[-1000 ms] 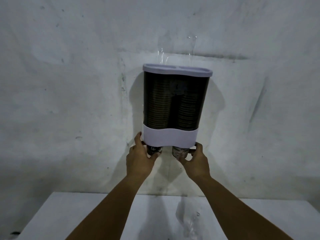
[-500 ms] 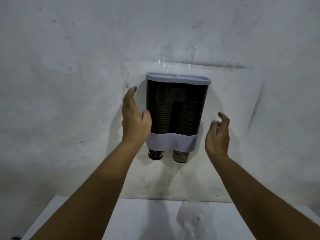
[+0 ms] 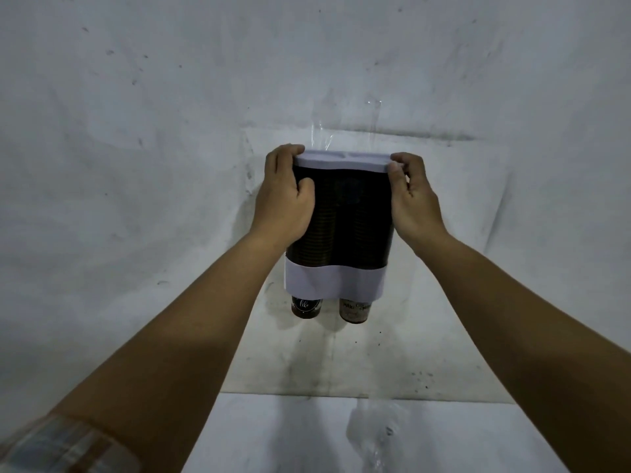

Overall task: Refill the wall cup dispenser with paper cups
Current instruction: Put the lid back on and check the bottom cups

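- The dispenser (image 3: 341,213) is hanging on the wall (image 3: 136,165) above a white table (image 3: 290,435), and both dark tubes are looking full of stacked cups.
- One cup (image 3: 305,306) is poking out of the left outlet and another cup (image 3: 355,310) out of the right one.
- The left hand (image 3: 283,199) is gripping the left end of the pale lid (image 3: 343,161), fingers curling over its top edge and thumb pressing on the dark front.
- The right hand (image 3: 411,196) is pinching the right end of the lid, fingertips curled onto its corner.
- Whether the lid is being pressed shut or pried off is not something I can tell.
- Clear tape (image 3: 341,131) seems to be holding the dispenser to the wall, so a hard upward pull is risking peeling the whole unit loose.
- Pushing down unevenly is likely to seat one end and leave the other end popping up.
- If the stacks are standing too tall, forcing the lid is risking crushed rims at the top.
- Shaking the body may be loosening the two bottom cups, which could drop onto the table.
- A crumpled clear wrapper (image 3: 372,435) is lying on the table below; it could be sliding off unnoticed.
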